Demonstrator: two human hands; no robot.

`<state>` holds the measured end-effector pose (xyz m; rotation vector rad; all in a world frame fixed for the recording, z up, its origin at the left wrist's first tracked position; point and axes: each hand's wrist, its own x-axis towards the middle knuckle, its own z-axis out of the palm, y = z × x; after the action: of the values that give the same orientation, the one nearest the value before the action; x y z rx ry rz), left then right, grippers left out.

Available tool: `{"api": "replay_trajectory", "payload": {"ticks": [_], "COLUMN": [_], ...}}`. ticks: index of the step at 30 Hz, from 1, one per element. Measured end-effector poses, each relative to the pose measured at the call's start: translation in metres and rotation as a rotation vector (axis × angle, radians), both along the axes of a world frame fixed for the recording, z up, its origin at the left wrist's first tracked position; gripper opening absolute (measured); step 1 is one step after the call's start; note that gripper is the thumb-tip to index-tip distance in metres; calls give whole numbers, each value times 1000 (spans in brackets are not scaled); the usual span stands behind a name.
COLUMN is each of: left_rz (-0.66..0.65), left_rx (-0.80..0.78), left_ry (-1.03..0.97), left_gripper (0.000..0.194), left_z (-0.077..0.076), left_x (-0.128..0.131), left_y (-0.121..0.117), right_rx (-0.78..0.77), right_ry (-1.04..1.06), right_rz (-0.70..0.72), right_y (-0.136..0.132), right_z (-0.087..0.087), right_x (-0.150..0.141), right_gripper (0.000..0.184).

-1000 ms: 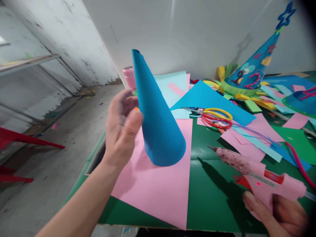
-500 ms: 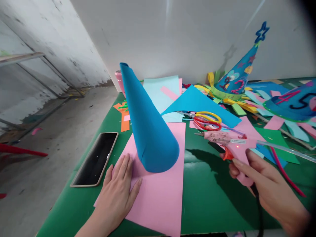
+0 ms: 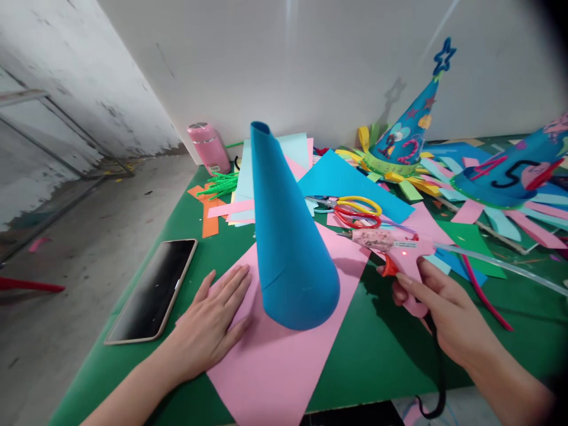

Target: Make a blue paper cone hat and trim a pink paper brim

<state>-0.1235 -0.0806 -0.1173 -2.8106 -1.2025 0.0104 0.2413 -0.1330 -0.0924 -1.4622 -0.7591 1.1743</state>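
A plain blue paper cone (image 3: 295, 248) stands upright on a pink sheet of paper (image 3: 270, 373); its narrow top is open. My left hand (image 3: 217, 319) lies flat on the sheet's left part, fingers stretched out, close beside the cone but apart from it. In my right hand (image 3: 444, 302) is a pink hot glue gun (image 3: 399, 248), with a clear glue stick (image 3: 497, 260) poking out of its back. Its nozzle points left toward the cone. The gun is held above the table, and its small red light is on.
Left of the sheet lies a phone (image 3: 153, 293). Behind are scissors (image 3: 355, 210), a blue paper piece (image 3: 355, 183), green pipe cleaners (image 3: 222, 185) and a pink bottle (image 3: 208, 148). Decorated party hats (image 3: 403, 136) stand at the right among paper strips. The green table (image 3: 89, 378) ends at the left.
The pink sheet has turned on the table, with the cone and my left hand on it. My right hand still holds the glue gun, whose nozzle is now nearer the cone. The view has shifted right.
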Motion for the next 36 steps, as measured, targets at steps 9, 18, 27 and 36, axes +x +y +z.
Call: {"api": "replay_trajectory", "payload": {"ticks": [9, 18, 27, 36], "left_rz": [-24, -22, 320, 217], "left_rx": [-101, 65, 91, 179], "left_ry": [113, 35, -325, -99], "left_gripper": [50, 48, 48, 84], "left_z": [16, 21, 15, -11], "left_x": [2, -7, 38, 47], "left_y": [59, 79, -14, -34], "right_rx": [25, -11, -23, -20], "right_ry": [-19, -61, -348, -957], "right_rz": [-26, -23, 79, 71], "right_y": [12, 26, 37, 39], "right_z": [6, 14, 1, 3], "right_x": [16, 24, 30, 40], "right_gripper": [29, 28, 31, 31]}}
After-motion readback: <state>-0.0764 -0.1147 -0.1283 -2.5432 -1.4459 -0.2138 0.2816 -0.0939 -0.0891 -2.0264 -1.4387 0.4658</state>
